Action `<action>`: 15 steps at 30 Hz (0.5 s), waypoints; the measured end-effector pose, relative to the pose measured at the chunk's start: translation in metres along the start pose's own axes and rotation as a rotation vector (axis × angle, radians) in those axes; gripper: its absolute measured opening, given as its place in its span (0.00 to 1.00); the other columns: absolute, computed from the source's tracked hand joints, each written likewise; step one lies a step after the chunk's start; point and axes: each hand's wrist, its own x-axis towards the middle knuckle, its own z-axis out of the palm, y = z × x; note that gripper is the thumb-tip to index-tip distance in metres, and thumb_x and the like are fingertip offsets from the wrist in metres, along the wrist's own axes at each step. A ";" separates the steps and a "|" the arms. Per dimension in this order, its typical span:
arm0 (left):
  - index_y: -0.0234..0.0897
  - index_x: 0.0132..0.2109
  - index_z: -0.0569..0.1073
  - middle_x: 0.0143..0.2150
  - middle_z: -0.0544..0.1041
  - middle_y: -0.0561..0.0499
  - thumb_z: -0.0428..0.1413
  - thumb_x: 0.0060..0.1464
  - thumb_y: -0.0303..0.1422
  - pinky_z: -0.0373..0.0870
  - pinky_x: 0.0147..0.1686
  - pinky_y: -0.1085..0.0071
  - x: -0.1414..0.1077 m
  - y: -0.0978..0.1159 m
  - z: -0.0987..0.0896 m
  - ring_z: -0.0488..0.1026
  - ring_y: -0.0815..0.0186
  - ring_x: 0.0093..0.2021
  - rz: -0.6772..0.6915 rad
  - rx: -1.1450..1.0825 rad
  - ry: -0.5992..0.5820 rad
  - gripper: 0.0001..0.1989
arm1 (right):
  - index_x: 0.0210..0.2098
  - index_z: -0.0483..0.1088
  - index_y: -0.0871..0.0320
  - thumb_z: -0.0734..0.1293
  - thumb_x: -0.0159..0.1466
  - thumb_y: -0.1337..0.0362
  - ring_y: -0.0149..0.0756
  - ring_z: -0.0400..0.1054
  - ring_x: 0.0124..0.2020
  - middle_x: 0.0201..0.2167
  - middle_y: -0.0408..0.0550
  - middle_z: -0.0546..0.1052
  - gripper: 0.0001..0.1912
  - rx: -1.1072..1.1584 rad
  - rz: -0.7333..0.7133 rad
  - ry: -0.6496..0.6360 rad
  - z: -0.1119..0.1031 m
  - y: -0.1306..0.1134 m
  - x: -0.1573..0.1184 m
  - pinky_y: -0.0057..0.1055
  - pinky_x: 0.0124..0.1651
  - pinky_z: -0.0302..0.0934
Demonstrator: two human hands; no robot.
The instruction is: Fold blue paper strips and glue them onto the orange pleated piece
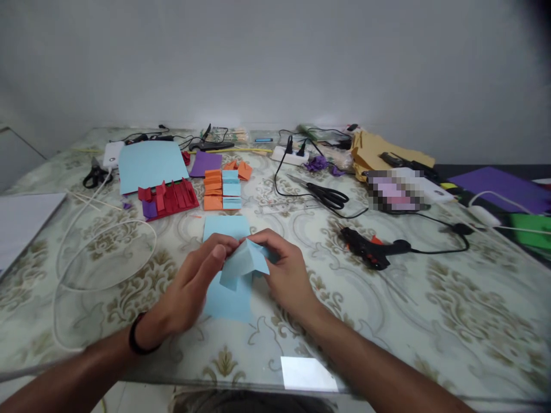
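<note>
A small folded light blue paper [241, 265] is held between both hands near the middle of the table. My left hand [196, 281], with a dark band at the wrist, has its fingers closed on the paper's left and upper edge. On the other side, my right hand [286, 272] pinches the paper's right part. Beneath the hands lies a larger light blue sheet [228, 304]. Beyond it stand folded orange pieces [212, 189] and folded light blue pieces [231, 189] in two columns. Folded red pieces [174, 198] sit to their left.
A black hot glue gun [372, 248] lies right of my hands, its cord trailing right. Black-handled scissors [327, 194], a power strip [289, 155] and yellow-brown paper [383, 152] are farther back. A white cable [107, 287] loops at left near a large blue sheet [151, 165].
</note>
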 end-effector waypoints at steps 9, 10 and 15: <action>0.40 0.49 0.72 0.43 0.77 0.51 0.61 0.64 0.39 0.72 0.44 0.69 0.005 -0.006 0.003 0.74 0.64 0.44 -0.056 -0.059 -0.062 0.11 | 0.43 0.81 0.51 0.68 0.55 0.74 0.36 0.74 0.42 0.39 0.41 0.81 0.20 0.090 -0.015 -0.053 -0.001 0.002 -0.002 0.32 0.47 0.66; 0.40 0.48 0.72 0.43 0.77 0.51 0.62 0.63 0.38 0.72 0.45 0.69 0.005 -0.006 0.002 0.75 0.64 0.44 -0.052 -0.061 -0.055 0.11 | 0.43 0.81 0.51 0.68 0.55 0.74 0.37 0.74 0.42 0.39 0.42 0.81 0.19 0.089 -0.015 -0.054 -0.001 0.001 -0.002 0.33 0.47 0.66; 0.39 0.46 0.74 0.38 0.76 0.52 0.56 0.66 0.42 0.71 0.37 0.71 0.006 0.004 -0.002 0.74 0.66 0.37 -0.057 -0.032 -0.061 0.11 | 0.42 0.81 0.51 0.67 0.53 0.75 0.38 0.74 0.41 0.39 0.43 0.81 0.20 0.102 0.014 -0.055 -0.001 -0.001 -0.002 0.34 0.45 0.66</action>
